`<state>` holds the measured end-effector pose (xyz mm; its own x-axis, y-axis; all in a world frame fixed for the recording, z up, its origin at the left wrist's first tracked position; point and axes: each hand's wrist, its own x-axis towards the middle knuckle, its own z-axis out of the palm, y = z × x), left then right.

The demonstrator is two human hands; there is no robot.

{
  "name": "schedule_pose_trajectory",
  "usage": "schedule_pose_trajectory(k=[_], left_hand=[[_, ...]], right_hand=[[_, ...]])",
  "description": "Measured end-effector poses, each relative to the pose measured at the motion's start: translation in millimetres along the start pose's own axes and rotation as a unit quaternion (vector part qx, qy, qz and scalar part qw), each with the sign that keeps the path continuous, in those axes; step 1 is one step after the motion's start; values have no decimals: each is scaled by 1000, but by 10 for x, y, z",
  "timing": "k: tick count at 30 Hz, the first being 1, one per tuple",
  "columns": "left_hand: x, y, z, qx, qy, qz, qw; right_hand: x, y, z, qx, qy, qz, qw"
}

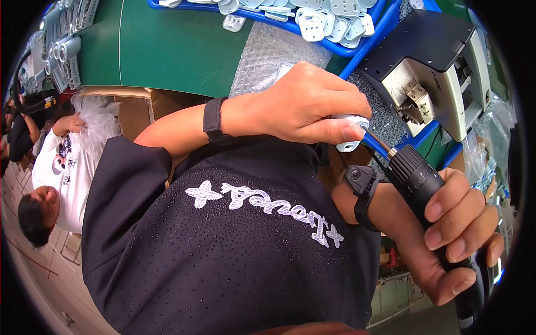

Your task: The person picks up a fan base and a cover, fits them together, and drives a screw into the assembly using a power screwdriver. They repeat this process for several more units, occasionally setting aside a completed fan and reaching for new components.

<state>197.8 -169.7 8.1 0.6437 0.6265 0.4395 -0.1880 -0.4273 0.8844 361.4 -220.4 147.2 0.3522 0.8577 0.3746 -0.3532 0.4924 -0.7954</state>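
Easiest lane for a hand is over the green tabletop (173, 50), between the stacked pale parts (70, 49) at far left and the bubble wrap (254, 67). Just watch the loose flat piece (234, 23) near the tray. The wrap lies pretty low, so passing above it looks fine too. Far side's a pain: the blue tray (347, 53) has a raised rim and a heap of plates. Far right, a boxy black-topped machine (430, 42) blocks the way. Between left hand (312, 106) and right hand (452, 229), the screwdriver (416, 178) fills the gap.
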Motion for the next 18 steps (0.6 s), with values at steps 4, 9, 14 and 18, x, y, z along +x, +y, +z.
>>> schedule_pose_trajectory(k=[4, 9, 14, 18], left_hand=[[-2, 1, 19, 0, -4, -9, 1000], [15, 26, -24, -1, -1, 23, 1000], [61, 57, 16, 39, 65, 89, 993], [30, 80, -77, 130, 67, 140, 979]], right_hand=[[-3, 5, 21, -23, 22, -3, 999], [7, 30, 8, -7, -7, -10, 1000], [-3, 36, 39, -34, 49, -37, 997], [-33, -7, -84, -28, 66, -33, 997]])
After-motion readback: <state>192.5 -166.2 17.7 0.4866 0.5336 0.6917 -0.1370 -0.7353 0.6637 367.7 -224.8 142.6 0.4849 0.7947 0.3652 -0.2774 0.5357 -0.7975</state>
